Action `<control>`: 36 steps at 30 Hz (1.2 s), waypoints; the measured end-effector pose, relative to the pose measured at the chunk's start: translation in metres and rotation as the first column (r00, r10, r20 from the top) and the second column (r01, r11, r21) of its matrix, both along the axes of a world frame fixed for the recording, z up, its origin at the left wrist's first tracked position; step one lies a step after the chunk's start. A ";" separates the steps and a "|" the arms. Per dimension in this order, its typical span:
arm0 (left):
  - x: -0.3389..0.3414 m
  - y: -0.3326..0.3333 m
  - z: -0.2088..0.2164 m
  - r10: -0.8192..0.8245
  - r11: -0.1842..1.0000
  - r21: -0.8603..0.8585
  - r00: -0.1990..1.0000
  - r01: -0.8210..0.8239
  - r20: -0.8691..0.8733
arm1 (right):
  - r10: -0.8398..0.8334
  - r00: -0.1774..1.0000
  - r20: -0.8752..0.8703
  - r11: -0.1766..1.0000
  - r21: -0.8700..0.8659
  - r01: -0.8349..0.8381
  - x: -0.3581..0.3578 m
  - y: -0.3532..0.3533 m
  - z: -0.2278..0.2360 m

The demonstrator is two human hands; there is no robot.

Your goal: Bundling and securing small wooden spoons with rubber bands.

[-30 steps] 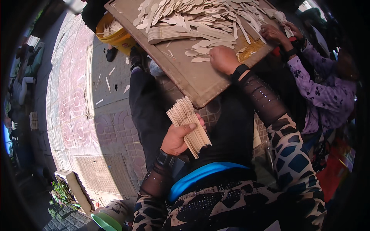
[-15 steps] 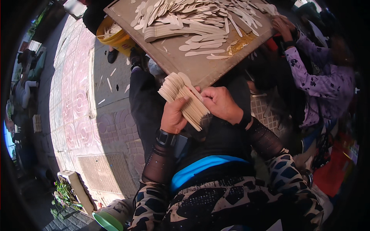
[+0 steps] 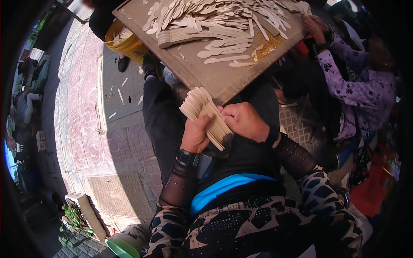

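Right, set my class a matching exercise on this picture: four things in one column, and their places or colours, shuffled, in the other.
Things:
1. Bundle
2. Bucket
3. Table
4. Waistband

Places or colours:
A. bright blue
B. under the spoon pile
C. gripped in the left hand
D. yellow

Pairs: 1-C, 2-D, 3-B, 4-A

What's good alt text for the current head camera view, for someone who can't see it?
A person's left hand grips a stack of wooden spoons, with the right hand at its right side. Beyond, a brown tabletop bears a loose pile of more spoons, with a yellow bucket to its left.
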State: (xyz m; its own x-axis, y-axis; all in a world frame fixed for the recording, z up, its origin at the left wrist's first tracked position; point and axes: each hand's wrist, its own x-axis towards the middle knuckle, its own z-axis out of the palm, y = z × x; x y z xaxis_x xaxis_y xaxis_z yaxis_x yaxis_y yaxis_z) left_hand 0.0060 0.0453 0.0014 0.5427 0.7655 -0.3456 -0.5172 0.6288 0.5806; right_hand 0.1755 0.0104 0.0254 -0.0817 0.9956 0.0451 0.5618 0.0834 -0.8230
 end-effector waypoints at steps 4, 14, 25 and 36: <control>-0.007 0.003 -0.011 0.018 0.999 -0.029 0.999 -0.017 0.030 | 0.076 0.995 0.058 0.997 0.011 -0.077 -0.005 0.002 0.005; -0.015 0.008 -0.027 0.034 0.995 -0.098 0.996 -0.027 0.077 | -0.015 0.929 -0.371 0.992 -0.125 -0.034 0.000 0.009 -0.026; -0.011 0.005 -0.010 -0.044 0.992 -0.111 0.979 0.067 0.200 | -0.311 0.690 -0.654 0.862 -0.499 -0.084 0.004 -0.002 -0.024; -0.010 0.000 -0.010 -0.076 0.990 -0.106 0.983 0.095 0.170 | -0.178 0.867 -0.465 0.925 -0.379 -0.013 -0.001 -0.016 -0.017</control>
State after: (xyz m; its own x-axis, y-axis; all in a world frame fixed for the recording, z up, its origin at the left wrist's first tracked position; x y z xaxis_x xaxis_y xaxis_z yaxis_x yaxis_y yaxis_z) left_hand -0.0036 0.0452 -0.0087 0.6610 0.6750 -0.3277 -0.5416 0.7315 0.4142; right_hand 0.1746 -0.0059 0.0086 -0.0615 0.9509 -0.3032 0.0763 -0.2984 -0.9514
